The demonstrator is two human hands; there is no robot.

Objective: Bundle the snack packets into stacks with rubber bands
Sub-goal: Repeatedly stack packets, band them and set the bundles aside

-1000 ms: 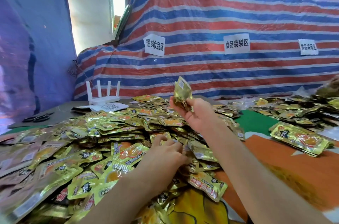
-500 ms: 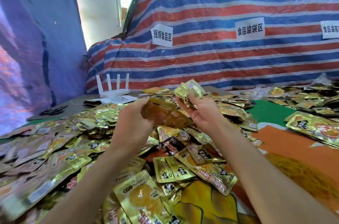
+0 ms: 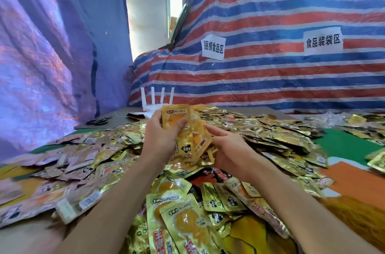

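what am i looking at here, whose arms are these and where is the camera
There is no machine here: a person works with two bare hands. The single camera sits on their head and looks forward and down, so both forearms reach in from the bottom edge. The left hand and right hand hold a small stack of gold snack packets between them, above a big loose pile of packets that covers the table. Behind it stand a white router, a striped tarp with paper signs, and dark scissors at the back left.
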